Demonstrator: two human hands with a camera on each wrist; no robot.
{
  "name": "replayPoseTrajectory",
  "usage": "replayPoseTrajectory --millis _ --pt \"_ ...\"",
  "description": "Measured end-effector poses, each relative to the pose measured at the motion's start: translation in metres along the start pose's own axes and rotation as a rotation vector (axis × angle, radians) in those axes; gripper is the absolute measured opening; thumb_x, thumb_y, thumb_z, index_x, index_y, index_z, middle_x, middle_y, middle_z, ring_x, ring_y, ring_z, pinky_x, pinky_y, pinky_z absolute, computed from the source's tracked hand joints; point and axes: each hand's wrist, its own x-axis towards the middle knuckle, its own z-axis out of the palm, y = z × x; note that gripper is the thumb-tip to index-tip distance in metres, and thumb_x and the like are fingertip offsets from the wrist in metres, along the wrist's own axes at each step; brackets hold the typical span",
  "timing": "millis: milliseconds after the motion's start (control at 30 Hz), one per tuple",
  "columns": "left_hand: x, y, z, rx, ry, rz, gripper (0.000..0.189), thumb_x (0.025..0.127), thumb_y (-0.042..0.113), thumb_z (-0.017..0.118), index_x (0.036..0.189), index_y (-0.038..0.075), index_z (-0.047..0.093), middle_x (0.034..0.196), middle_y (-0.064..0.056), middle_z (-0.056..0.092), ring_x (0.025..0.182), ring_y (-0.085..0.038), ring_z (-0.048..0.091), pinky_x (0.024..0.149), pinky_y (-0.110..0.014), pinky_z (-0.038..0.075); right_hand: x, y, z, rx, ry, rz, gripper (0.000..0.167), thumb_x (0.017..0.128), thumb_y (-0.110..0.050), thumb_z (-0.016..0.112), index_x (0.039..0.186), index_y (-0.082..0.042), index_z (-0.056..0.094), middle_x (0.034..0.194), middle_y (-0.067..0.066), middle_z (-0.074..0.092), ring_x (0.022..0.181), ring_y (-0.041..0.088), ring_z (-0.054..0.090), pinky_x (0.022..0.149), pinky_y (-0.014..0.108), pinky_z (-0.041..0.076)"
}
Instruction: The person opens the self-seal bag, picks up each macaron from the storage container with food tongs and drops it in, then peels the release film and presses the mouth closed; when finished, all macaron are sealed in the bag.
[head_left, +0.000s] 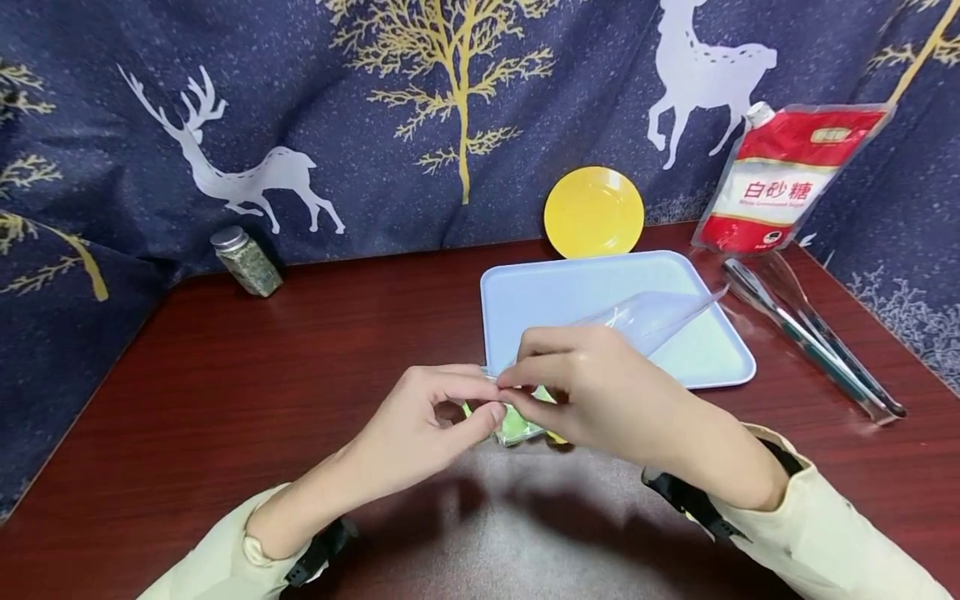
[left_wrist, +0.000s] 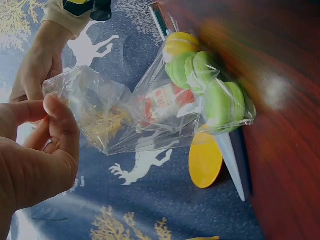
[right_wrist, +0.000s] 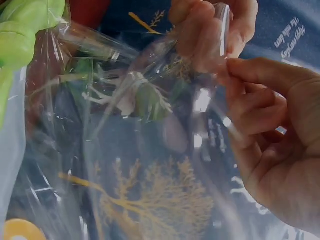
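A clear plastic bag (left_wrist: pixel 117 117) hangs between my hands, with green macarons (left_wrist: pixel 225 105) and a yellow macaron (left_wrist: pixel 180 44) low inside it. My left hand (head_left: pixel 420 429) pinches the upper edge of the bag between thumb and fingers. Beside it, my right hand (head_left: pixel 592 392) pinches the same edge, its fingertips right at those of the left. From above, the hands hide most of the bag, and only a little green macaron (head_left: pixel 516 423) shows below the fingers. In the right wrist view, the clear film spreads out from the right fingers.
Behind the hands lies a light blue tray (head_left: pixel 540 292), overlapped by clear plastic film (head_left: pixel 652 321). A yellow plate (head_left: pixel 594 212) leans against the cloth at the back. Tongs (head_left: pixel 810 333) and a red sugar pouch (head_left: pixel 787 179) are at the right, a spice jar (head_left: pixel 247 262) at the back left.
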Motion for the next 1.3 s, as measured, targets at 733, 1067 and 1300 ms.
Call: replayPoseTrajectory --millis 733,1067,1300 --pt "0.000 -0.007 0.011 0.251 -0.055 0.121 0.022 0.082 -0.001 0.057 0.070 0.016 0.063 0.066 0.014 0.047 0.062 0.001 0.047 0.049 -0.016 0.040 -0.003 -0.004 0.009 -0.290 -0.035 -0.184 0.022 0.065 0.002 0.065 0.060 -0.012 0.049 0.062 -0.003 0.032 0.049 0.005 0.026 0.044 0.015 0.025" --pt "0.001 -0.007 0.009 0.185 -0.056 0.031 0.021 0.083 -0.001 0.056 0.076 0.014 0.069 0.069 0.015 0.053 0.063 -0.001 0.048 0.051 -0.022 0.044 -0.006 -0.001 0.008 -0.287 -0.041 -0.172 0.016 0.068 0.001 0.067 0.067 -0.010 0.055 0.065 -0.003 0.036 0.051 0.006 0.031 0.045 0.016 0.030" --pt "0.001 -0.004 0.009 0.202 -0.054 0.034 0.022 0.082 -0.001 0.055 0.076 0.017 0.068 0.066 0.015 0.050 0.062 -0.001 0.049 0.050 -0.021 0.043 -0.007 -0.002 0.005 -0.240 -0.086 -0.169 0.011 0.072 -0.003 0.070 0.071 -0.009 0.061 0.066 -0.003 0.037 0.051 0.006 0.033 0.046 0.017 0.033"
